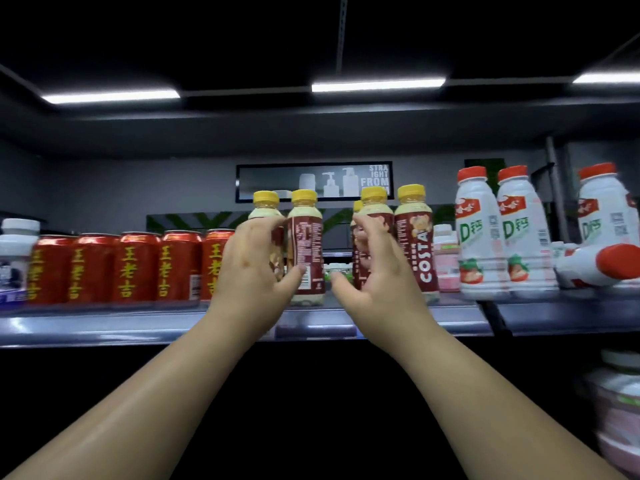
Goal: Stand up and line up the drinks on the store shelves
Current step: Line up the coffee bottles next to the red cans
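Observation:
Several brown Costa bottles with yellow caps stand upright mid-shelf. My left hand (249, 268) grips the leftmost Costa bottle (266, 209), and its thumb touches the neighbouring bottle (306, 237). My right hand (375, 275) curls its fingers round a third Costa bottle (375, 211), thumb stretched out to the left. A fourth Costa bottle (415, 244) stands just to the right, with another yellow cap partly hidden behind my right hand. A white red-capped bottle (595, 265) lies on its side at the far right.
A row of red cans (138, 268) stands left of my hands, with a white bottle (17, 258) beyond. Upright white red-capped bottles (502, 233) and a small pink bottle (446, 261) stand to the right. The shelf edge (104, 327) runs across; blurred drinks (620, 403) sit lower right.

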Demonstrator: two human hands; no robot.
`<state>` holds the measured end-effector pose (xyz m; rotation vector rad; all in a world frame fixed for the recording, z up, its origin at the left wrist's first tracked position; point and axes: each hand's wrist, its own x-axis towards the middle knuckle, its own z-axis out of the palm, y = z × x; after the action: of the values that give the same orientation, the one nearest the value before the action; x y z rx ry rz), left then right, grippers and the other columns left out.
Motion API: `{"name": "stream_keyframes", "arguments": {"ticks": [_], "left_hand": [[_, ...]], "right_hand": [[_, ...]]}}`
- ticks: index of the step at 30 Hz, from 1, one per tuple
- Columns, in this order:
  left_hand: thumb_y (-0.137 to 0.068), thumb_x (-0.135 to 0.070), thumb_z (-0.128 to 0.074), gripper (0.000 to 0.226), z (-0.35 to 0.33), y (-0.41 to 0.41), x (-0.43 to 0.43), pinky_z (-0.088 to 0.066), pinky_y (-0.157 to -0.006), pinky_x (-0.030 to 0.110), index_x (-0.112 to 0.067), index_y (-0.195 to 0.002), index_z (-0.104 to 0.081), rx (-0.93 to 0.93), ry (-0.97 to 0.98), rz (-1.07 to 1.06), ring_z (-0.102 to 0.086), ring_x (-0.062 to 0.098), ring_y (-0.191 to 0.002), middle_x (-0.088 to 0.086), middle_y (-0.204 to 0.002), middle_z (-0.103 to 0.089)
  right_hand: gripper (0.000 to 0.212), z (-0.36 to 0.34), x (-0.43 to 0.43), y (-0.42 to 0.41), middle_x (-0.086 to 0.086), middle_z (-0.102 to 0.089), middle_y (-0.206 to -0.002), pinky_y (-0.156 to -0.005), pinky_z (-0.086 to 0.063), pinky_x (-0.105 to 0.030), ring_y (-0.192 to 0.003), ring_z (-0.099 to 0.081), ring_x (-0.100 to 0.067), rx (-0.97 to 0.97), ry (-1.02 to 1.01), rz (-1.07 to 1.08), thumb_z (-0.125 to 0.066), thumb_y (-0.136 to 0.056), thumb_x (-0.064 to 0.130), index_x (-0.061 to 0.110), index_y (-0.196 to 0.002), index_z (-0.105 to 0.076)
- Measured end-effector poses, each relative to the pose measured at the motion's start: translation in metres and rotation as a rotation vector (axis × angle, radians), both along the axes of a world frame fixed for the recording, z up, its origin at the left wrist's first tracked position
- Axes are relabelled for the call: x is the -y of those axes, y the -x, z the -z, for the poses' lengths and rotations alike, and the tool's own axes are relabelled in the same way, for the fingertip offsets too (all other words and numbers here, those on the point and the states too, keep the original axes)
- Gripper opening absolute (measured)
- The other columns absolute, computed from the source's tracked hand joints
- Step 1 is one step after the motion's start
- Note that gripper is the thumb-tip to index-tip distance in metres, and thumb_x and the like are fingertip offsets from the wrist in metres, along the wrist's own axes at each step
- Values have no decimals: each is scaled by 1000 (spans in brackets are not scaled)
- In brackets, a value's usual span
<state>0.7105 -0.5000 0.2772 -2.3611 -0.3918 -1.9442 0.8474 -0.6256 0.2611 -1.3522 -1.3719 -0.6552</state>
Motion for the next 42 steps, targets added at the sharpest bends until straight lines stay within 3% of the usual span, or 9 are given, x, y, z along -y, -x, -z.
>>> {"name": "stream_keyframes", "arguments": {"ticks": [3, 10, 17, 23, 27, 30, 36, 39, 42], "left_hand": [[-76, -26, -80, 74, 7, 10, -20, -34, -105, 36, -20, -139, -42, 22, 103, -88, -43, 23, -122, 5, -132, -47], [-83, -18, -75, 76, 11, 7, -28, -41, -100, 30, -25, -144, -31, 6, 193, 80, -44, 14, -117, 2, -134, -39], [-82, -11, -68, 79, 12, -12, -16, -40, -104, 40, -22, -147, -25, -92, 129, -45, -43, 30, -123, 10, -143, -31], [-85, -13, -66, 79, 10, -28, -13, -43, -97, 37, -23, -147, -19, -87, 237, 5, -48, 29, -117, 10, -139, -33], [-85, -20, -69, 87, -1, -34, -16, -48, -94, 43, -24, -149, -10, -123, 340, -36, -54, 31, -113, 13, -135, -43], [-83, -24, -69, 88, -8, -34, -20, -54, -88, 47, -33, -143, -6, -147, 376, -37, -61, 29, -100, 13, -124, -55], [-85, -25, -64, 92, -2, -27, -22, -47, -100, 44, -42, -147, 2, -111, 411, 99, -52, 23, -118, 5, -144, -42], [-86, -26, -65, 92, -2, -24, -24, -47, -100, 40, -45, -147, 1, -107, 423, 153, -53, 18, -117, 2, -145, -41], [-87, -29, -70, 99, 0, -19, -26, -40, -91, 26, -36, -151, 5, -158, 411, 147, -46, 8, -108, 0, -145, -38]], "right_hand": [[78, -12, -27, 15, 7, -44, -135, -100, -43, -34, -120, -46, -11, -105, 74, -3, -68, -89, 33, 37, -151, -21], [107, -25, -60, 19, -5, -60, -128, -88, -53, -40, -99, -61, -23, -139, 344, 254, -67, -87, 49, 31, -156, 12], [108, -16, -52, 17, -11, -60, -128, -81, -50, -39, -105, -62, -31, -63, 266, 432, -62, -89, 53, 21, -157, 17], [102, -1, -54, 14, -12, -60, -126, -77, -45, -39, -104, -62, -34, 44, 165, 436, -55, -95, 51, 19, -155, 22], [100, 1, -52, 11, -9, -57, -125, -70, -35, -33, -102, -60, -30, 58, 152, 426, -53, -97, 49, 18, -156, 21], [97, 2, -49, 11, -7, -49, -138, -72, -40, -33, -106, -59, -28, 60, 127, 389, -52, -98, 45, 19, -155, 22], [96, -1, -55, 10, -13, -40, -150, -73, -44, -37, -106, -61, -32, 60, 159, 426, -47, -98, 45, 21, -152, 29], [95, -3, -57, 12, -11, -56, -129, -67, -41, -37, -91, -58, -29, 52, 198, 449, -44, -97, 45, 19, -152, 29], [94, -4, -58, 13, -12, -57, -126, -69, -41, -37, -97, -60, -31, 15, 223, 467, -47, -96, 46, 15, -154, 20]]}}
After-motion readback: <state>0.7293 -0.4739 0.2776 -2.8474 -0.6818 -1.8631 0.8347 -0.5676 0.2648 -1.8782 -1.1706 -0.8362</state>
